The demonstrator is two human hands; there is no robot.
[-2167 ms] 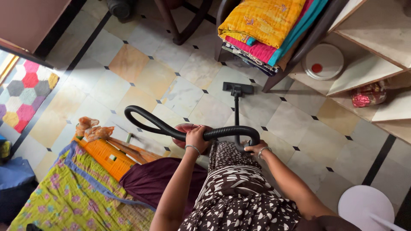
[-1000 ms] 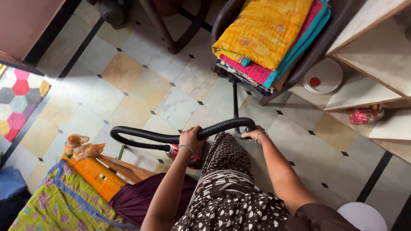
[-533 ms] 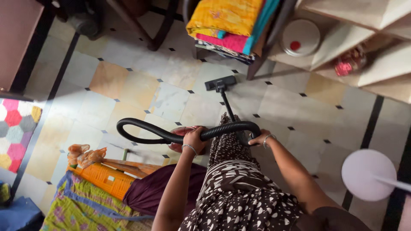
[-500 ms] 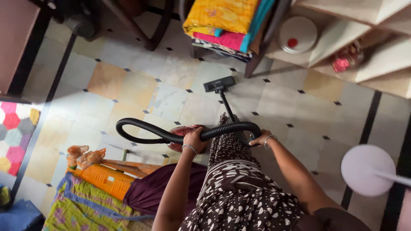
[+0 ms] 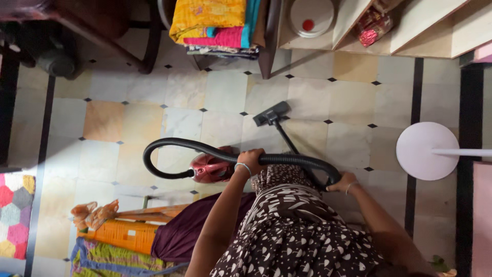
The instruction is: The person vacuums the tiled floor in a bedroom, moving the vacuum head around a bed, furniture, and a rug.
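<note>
My left hand [image 5: 251,157] grips the black ribbed vacuum hose [image 5: 169,147], which loops left and back down to a dark red vacuum cleaner body [image 5: 210,168] on the floor. My right hand [image 5: 342,182] holds the hose's far end where it meets the thin black wand [image 5: 287,139]. The wand runs forward to a dark floor nozzle [image 5: 271,113] resting flat on the pale tiled floor [image 5: 225,92]. My brown patterned dress hides the lower part of the wand.
A chair stacked with folded yellow, pink and teal cloths [image 5: 215,23] stands ahead. Wooden shelves [image 5: 410,25] with a round white lid are at upper right. A white round fan base [image 5: 428,150] sits right. Bedding and an orange box [image 5: 120,233] lie lower left.
The view has swung so the chair and shelves sit higher and the fan base moved further into frame. The nozzle has shifted across the tiles while both hands kept hold of the hose.
</note>
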